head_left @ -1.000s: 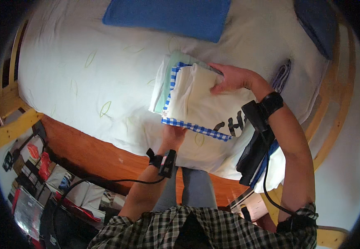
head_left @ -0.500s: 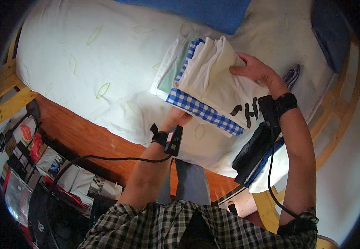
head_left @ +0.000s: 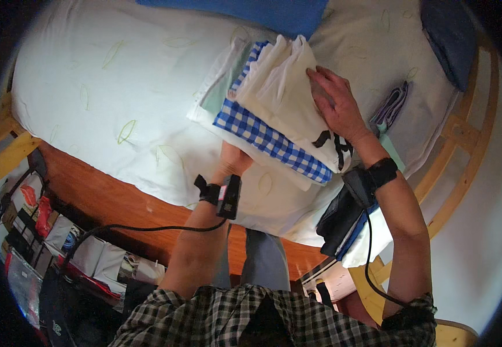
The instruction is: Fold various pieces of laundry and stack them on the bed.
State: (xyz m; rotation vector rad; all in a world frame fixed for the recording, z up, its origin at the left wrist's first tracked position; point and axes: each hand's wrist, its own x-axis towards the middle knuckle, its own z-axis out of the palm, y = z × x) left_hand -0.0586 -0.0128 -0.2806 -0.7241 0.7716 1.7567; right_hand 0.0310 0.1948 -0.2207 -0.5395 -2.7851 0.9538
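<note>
A stack of folded cloths [head_left: 274, 110] is lifted over a white bed sheet [head_left: 118, 87]. Its top piece is cream with black marks, a blue-and-white checked one [head_left: 262, 136] lies under it, and pale green and white pieces sit below. My left hand [head_left: 233, 159] is beneath the stack and bears it from below, its fingers hidden. My right hand [head_left: 334, 104] lies flat on the cream top piece and presses it down. Both wrists wear black strapped devices with cables.
A blue folded cloth [head_left: 262, 10] lies at the far edge of the bed, a dark blue pillow [head_left: 450, 34] at the right. A small striped folded item [head_left: 392, 107] rests right of my hand. The wooden bed frame [head_left: 106, 196] runs below; bags crowd the floor at left.
The stack has been carried farther from me and to the right across the bed. My right hand slid toward the stack's middle, still on top; my left stays underneath.
</note>
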